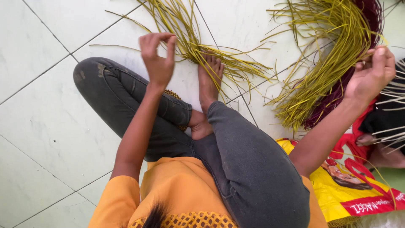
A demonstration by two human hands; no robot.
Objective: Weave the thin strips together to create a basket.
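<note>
Seemingly mid-sorting: the right hand [371, 74] pinches the tips of yellow-green strips from the far-right bundle [325, 55], while the left hand [158, 57], fingers curled and grasping nothing visible, hovers above the spread strips [198, 44] pinned underfoot. Next probably calls for drawing one strip clear.

Glossy yellow-green strips [333, 38]; smooth shiny floor tiles [46, 122]; matt grey trousers [249, 169].
</note>
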